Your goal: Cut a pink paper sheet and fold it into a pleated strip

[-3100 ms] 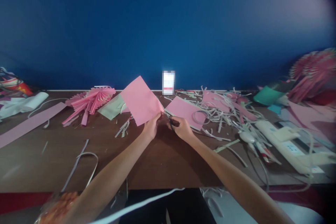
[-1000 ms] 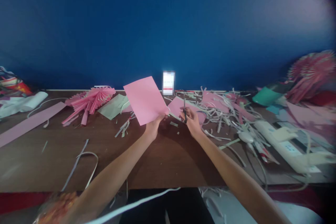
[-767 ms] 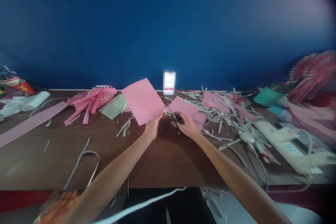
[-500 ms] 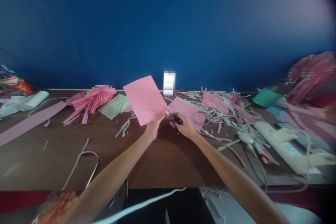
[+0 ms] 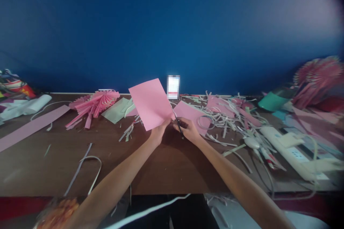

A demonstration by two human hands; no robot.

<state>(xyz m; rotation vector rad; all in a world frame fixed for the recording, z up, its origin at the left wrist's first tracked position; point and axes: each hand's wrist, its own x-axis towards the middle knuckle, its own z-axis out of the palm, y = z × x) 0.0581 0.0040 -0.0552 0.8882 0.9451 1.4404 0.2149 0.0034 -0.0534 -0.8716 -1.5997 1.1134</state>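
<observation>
My left hand (image 5: 160, 130) grips the lower right corner of a pink sheet of paper (image 5: 151, 103), which stands tilted above the table. My right hand (image 5: 188, 128) is closed around a pair of dark-handled scissors (image 5: 178, 123). Their blades lie along the sheet's right edge, close to my left fingers. A thin strip runs beside that edge near the blades. Behind my right hand, another pink sheet (image 5: 189, 112) lies on the table.
Curled white paper strips (image 5: 223, 120) heap up on the right, beside a white power strip (image 5: 285, 150). Pleated pink paper fans (image 5: 98, 105) and a green sheet (image 5: 115, 111) lie left. A lit phone (image 5: 173, 86) stands against the blue wall. A long pink strip (image 5: 34, 127) lies far left.
The pink sheet's top has shifted slightly right, and the scissors look more closed along its edge. Both hands stay nearly in place; the whole view has moved a little.
</observation>
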